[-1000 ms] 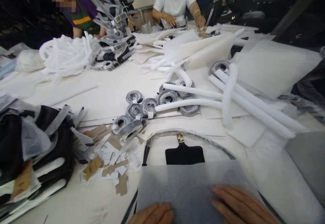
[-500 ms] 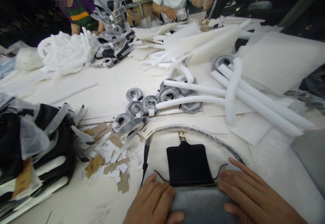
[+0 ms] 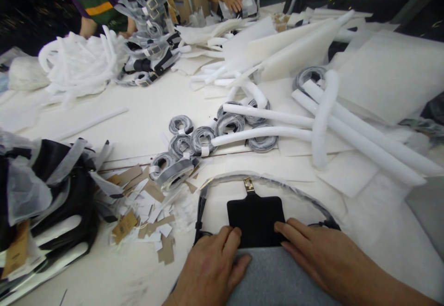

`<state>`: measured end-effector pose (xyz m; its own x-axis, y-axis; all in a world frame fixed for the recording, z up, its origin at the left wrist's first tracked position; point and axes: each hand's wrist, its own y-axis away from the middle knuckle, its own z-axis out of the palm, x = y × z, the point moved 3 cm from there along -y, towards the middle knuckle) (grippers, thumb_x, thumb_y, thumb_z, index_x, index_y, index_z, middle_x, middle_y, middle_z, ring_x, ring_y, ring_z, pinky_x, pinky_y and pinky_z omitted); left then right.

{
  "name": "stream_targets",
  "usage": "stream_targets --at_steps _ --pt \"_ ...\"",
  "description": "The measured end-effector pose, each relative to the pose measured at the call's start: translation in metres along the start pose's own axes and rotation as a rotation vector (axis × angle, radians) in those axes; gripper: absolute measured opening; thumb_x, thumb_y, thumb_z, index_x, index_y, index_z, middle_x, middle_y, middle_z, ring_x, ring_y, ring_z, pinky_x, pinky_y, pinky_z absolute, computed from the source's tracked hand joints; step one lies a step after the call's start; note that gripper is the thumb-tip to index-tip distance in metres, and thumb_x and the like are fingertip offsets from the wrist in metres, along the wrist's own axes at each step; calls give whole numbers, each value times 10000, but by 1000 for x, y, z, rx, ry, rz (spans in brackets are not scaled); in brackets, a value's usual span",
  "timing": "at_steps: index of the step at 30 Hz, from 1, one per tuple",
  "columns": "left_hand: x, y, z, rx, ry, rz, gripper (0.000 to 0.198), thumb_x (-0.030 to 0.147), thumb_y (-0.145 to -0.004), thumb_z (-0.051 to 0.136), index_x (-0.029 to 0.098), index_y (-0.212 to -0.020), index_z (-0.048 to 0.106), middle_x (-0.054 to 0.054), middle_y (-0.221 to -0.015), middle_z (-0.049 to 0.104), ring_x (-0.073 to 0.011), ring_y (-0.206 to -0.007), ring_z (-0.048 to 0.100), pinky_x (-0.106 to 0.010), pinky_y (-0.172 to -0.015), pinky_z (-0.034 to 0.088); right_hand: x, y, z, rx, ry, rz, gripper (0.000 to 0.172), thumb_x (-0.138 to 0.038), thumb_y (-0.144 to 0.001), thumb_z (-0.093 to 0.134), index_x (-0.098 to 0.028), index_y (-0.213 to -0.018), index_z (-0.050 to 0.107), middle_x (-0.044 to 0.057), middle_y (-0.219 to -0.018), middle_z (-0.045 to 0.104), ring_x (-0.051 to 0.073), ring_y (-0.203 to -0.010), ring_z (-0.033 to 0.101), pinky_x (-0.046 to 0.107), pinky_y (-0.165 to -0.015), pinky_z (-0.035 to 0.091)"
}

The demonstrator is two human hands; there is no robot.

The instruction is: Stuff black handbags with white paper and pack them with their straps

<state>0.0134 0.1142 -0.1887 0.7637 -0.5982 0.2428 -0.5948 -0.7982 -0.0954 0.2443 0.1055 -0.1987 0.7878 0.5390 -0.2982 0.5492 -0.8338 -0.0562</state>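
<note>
A handbag lies before me at the bottom of the head view, with a black flap [image 3: 258,220] spread away from me and a gold clasp [image 3: 249,185] at the flap's tip. Its handle [image 3: 263,176], partly wrapped in clear film, arches beyond the flap. Nearest me is a soft-looking grey panel [image 3: 274,276]. My left hand [image 3: 217,264] grips the bag at the flap's left, fingers bent over the edge and thumb on the grey side. At the flap's right edge, my right hand [image 3: 312,250] holds the bag with curled fingers; its thumb is largely hidden.
Rolled, wrapped straps [image 3: 203,140] and white foam rods [image 3: 270,134] lie beyond the bag. Paper and card scraps [image 3: 149,223] are at left, beside black bags [image 3: 65,204]. White sheets [image 3: 391,70] cover the back right. Two people sit across the table [image 3: 152,107].
Both hands have moved inward along the bag's edge, so their fingers now touch the flap's sides. The view has shifted slightly; the bag stays in about the same place.
</note>
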Motion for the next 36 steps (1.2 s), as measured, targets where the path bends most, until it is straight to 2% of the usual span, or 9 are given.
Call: stream_targets --at_steps 5,8,11,15,19,23,28,31,36 --pt "1 -2 0 -32 -9 18 257 375 -1018 398 218 -1126 571 -23 -1040 708 -202 -695 676 -344 -570 550 -2 2 5 5 14 -20 316 -166 -1009 322 -213 -1110 618 70 -1041 679 187 -777 675 311 -643 527" --pt "6 -5 -2 34 -39 51 274 318 -1033 362 215 -1068 613 -27 -1058 714 -219 -892 695 -372 -752 575 -4 4 -1 93 -13 -59 327 -163 -1023 325 -207 -1067 645 78 -1034 690 216 -904 653 362 -781 520" --pt "16 -3 -3 189 -73 152 326 217 -1033 332 210 -1013 658 -17 -1070 721 -197 -1036 659 -421 -1083 430 -10 8 -14 221 -19 -173 333 -157 -1026 346 -191 -1067 675 68 -943 718 193 -821 642 360 -806 505" --pt "24 10 1 277 -76 283 345 138 -1009 362 200 -1014 701 14 -996 747 -134 -901 669 -293 -1146 336 -19 20 -25 234 68 -177 356 -254 -1049 355 -185 -1131 694 56 -1011 755 181 -918 675 299 -860 521" --pt "23 30 6 219 -175 379 366 320 -1044 364 212 -1220 667 -2 -1142 733 -170 -1081 654 -363 -1222 215 -30 36 -25 183 214 -169 570 -600 -937 513 -143 -1244 659 75 -1246 701 245 -1103 653 333 -868 560" --pt "27 45 12 151 -323 407 458 420 -1026 392 304 -1465 452 -53 -1278 673 -239 -1191 610 -514 -1229 84 -36 49 -14 174 227 -98 642 -549 -909 578 -140 -1402 549 75 -1414 581 268 -1234 588 371 -965 541" --pt "37 53 12 157 -298 346 758 727 -895 430 336 -1532 305 -150 -1395 573 -327 -1302 525 -544 -1140 282 -35 60 -2 119 72 -18 641 -429 -945 571 -179 -1512 409 95 -1485 504 284 -1349 492 439 -1068 482" --pt "41 55 6 99 -176 296 806 769 -869 411 345 -1540 273 -182 -1466 494 -357 -1350 477 -568 -1030 430 -30 48 -10 93 -59 13 539 -407 -958 562 -195 -1450 499 113 -1423 571 275 -1301 540 455 -1070 482" --pt "44 63 -1 -43 7 181 701 668 -922 451 414 -1536 229 -154 -1561 373 -352 -1431 371 -652 -1088 366 -16 -25 -32 84 -213 168 422 -322 -948 559 -154 -1334 601 143 -1352 614 263 -1266 549 437 -1110 413"
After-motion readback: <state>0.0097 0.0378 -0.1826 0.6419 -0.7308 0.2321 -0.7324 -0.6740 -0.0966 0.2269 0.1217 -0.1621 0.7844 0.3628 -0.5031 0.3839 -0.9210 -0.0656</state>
